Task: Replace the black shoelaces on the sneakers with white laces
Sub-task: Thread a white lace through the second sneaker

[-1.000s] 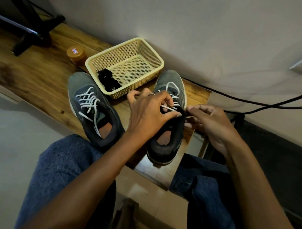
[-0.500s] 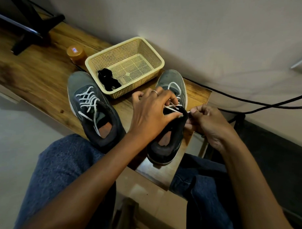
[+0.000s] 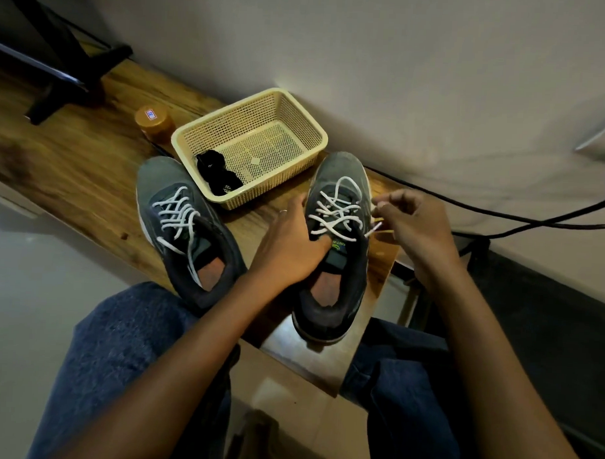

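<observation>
I judge the task to be close to its end. The left sneaker (image 3: 188, 232) already carries a white lace through all the eyelets that I can see, with loose ends falling toward its opening. The right sneaker (image 3: 335, 244) also has a white lace (image 3: 332, 209) crossing up the front, but it looks slack and uneven. The black laces (image 3: 219, 175) lie bundled in a corner of the basket (image 3: 311, 126), which stands just behind the two shoes.

My left hand (image 3: 293, 242) rests on the inner side of the right sneaker, its fingers curled onto the tongue area to hold the shoe steady. My right hand (image 3: 417, 226) has its grip closed in a pinch on the free end of the white lace, just beside the outer side of the shoe. What remains, I think, is to pull this lace even and perhaps to tie both shoes.

The right sneaker stands near the right edge of the bench (image 3: 73, 173), and its heel is close to the front edge, so a hard pull could move it off. A cable (image 3: 534, 220) runs near the right hand. To the left there is open bench, up to a small jar (image 3: 154, 119).
</observation>
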A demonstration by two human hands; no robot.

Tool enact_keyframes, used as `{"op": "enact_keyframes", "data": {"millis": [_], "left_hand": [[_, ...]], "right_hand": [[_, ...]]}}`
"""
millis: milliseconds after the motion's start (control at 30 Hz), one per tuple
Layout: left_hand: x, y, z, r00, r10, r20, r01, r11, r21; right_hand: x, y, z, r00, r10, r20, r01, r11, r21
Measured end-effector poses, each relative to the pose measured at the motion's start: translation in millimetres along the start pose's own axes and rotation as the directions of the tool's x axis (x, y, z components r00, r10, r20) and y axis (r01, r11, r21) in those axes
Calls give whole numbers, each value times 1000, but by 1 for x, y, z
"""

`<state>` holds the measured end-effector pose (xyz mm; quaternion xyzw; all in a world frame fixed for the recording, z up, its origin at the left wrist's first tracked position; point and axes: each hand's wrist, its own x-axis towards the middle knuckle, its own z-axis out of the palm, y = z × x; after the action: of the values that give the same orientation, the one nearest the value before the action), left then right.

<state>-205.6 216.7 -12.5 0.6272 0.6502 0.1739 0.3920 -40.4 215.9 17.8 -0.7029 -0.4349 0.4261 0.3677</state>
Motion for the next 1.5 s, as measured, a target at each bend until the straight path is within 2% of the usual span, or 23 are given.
{"op": "enact_keyframes", "data": {"millis": [133, 300, 433, 633, 733, 800, 933, 1000, 1100, 1233, 1400, 1500], "left_hand": [[2, -4, 6, 1000, -1, -29, -1, 996, -87], [-3, -1, 12, 996, 52, -67, -64, 977, -203], [-3, -1, 13, 992, 84, -95, -102, 974, -204], [-4, 1, 14, 994, 75, -81, -90, 978, -188], [-4, 2, 13, 992, 80, -94, -97, 975, -199], [-7, 6, 9, 995, 71, -72, -86, 968, -234], [2, 5, -8, 996, -19, 82, 54, 895, -443], [12, -3, -13, 996, -33, 78, 68, 857, -512], [14, -4, -19, 999, 26, -23, -33, 886, -463], [17, -11, -12, 977, 151, -149, -191, 934, -303], [14, -8, -5, 928, 212, -307, -277, 942, -189], [13, -7, -6, 906, 257, -337, -313, 942, -123]], "right_hand": [[11, 4, 14, 996, -47, 74, 55, 993, -108], [13, 7, 15, 992, -85, 96, 96, 989, -114], [15, 9, 17, 991, -105, 79, 117, 979, -166], [11, 8, 11, 984, -65, 163, 83, 991, -103], [11, 7, 9, 984, -91, 151, 106, 990, -94], [12, 8, 8, 985, -97, 140, 109, 991, -81], [14, 10, 7, 984, -72, 165, 82, 995, -53], [14, 11, 8, 985, -71, 155, 79, 996, -45], [15, 12, 8, 987, -74, 142, 81, 996, -44], [16, 16, 10, 988, -83, 132, 92, 994, -62], [17, 19, 14, 991, -83, 105, 91, 994, -68], [17, 18, 15, 995, -68, 78, 73, 995, -63]]}}
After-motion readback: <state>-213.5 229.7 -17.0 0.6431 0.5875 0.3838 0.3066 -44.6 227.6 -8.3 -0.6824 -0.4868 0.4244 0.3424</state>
